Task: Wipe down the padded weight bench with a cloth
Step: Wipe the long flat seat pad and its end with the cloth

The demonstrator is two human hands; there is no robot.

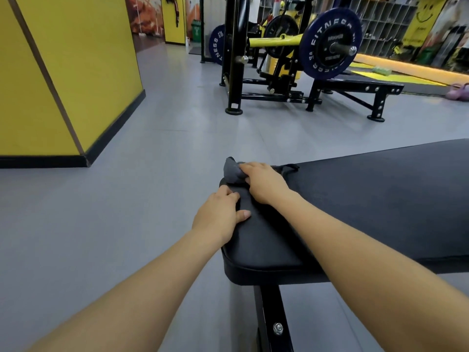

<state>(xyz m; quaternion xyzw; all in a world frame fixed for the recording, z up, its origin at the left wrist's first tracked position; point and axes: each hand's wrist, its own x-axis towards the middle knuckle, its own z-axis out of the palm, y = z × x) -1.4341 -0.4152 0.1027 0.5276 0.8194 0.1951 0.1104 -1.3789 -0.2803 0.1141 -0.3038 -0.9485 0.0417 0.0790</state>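
The black padded weight bench (368, 199) runs from the lower middle out to the right edge, on a black metal leg (269, 321). At its far left corner lies a dark grey cloth (232, 171), bunched up, with a thin part (286, 168) trailing right along the pad's far edge. My right hand (264, 182) presses down on the cloth and grips it. My left hand (219, 217) rests on the pad's left end, fingers curled over the edge and thumb flat on top.
Grey floor (127, 224) spreads to the left and beyond the bench. A yellow wall block (71, 72) stands at left. Farther back stand a black rack (236, 59) with a loaded barbell plate (330, 44) and a second flat bench (355, 87).
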